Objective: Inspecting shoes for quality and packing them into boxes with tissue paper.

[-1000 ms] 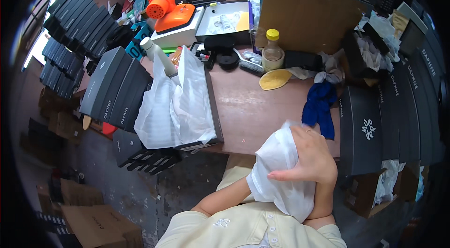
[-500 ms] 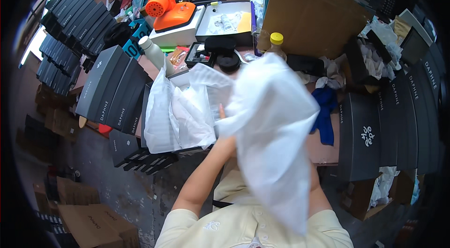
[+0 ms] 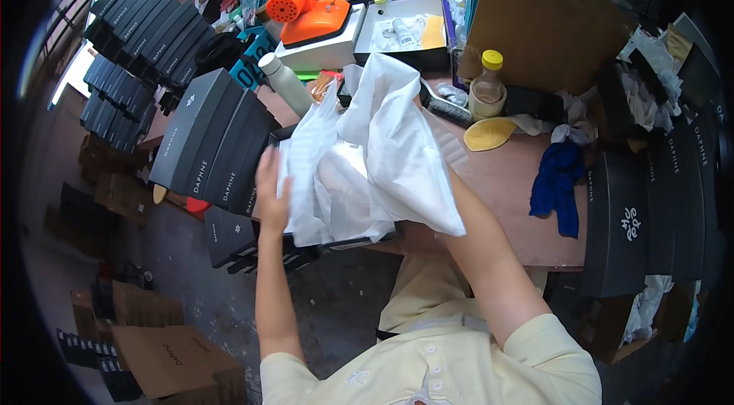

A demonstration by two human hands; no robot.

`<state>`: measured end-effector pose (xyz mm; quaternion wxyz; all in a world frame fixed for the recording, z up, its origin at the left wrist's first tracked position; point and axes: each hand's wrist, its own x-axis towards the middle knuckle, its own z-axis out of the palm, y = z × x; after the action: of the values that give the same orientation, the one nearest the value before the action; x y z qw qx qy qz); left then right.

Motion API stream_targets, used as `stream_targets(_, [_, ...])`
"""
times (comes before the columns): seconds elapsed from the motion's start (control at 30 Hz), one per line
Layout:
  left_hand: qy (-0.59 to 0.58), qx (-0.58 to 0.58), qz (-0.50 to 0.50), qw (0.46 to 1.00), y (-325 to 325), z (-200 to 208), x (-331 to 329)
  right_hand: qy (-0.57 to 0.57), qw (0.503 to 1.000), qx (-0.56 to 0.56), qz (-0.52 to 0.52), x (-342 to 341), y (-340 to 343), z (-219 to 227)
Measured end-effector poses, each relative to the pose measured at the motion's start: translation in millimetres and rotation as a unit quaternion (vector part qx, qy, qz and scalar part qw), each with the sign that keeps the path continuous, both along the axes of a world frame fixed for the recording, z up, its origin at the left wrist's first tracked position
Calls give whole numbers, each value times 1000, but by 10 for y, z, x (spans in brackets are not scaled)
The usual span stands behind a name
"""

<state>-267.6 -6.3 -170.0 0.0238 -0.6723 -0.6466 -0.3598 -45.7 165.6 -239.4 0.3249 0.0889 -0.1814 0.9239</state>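
An open dark shoe box [image 3: 348, 243] lies on the table in front of me, lined with thin white wrapping paper [image 3: 306, 175] that stands up past its walls. Over the box's right half hangs a white soft bag or wrapped bundle [image 3: 413, 152], puffed and creased; what it contains does not show. My right forearm [image 3: 489, 244] reaches behind this bundle and holds it up, its fingers hidden. At the box's left edge is my left hand [image 3: 273, 191], slightly blurred, fingers stretched and thumb apart, beside the paper.
Dark shoe boxes [image 3: 214, 145] lean left of the open box; more boxes [image 3: 619, 221] stand at right. Behind are a white bottle [image 3: 287, 84], an orange machine [image 3: 321, 19] and a yellow-capped jar [image 3: 488, 91]. A blue cloth [image 3: 558, 179] lies right, near a yellow oval pad [image 3: 489, 133].
The white bundle has moved left and away from me, from before my chest to over the box. My left hand has come to the box's left edge. The view has shifted slightly.
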Motion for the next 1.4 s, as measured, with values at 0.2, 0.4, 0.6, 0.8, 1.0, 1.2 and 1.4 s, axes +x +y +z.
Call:
stream_targets(0.2, [402,-434,-121,797,554,-468,571,-72,993,72,66,-439,30,639])
stream_targets(0.4, [387,-173,-132,896,552,-573,464,-604,623,497,-18,-1103,103,430])
stream_targets(0.6, [228,-381,-124,887,336,-305,247,-674,394,622,-65,-1145,508,147])
stream_targets(0.8, [267,-272,-105,919,281,-545,516,-778,148,599,-115,-1242,-62,175])
stream_targets(1.0, [259,-268,-123,920,245,-610,411,-352,402,570,-624,-278,-351,847])
stream_targets(1.2, [-76,-55,84,992,-379,-667,24,-486,526,491,-496,-524,262,294])
stream_targets(1.4, [116,-143,43,982,-1056,-1080,2,-650,277,696,-130,-1274,-680,-223])
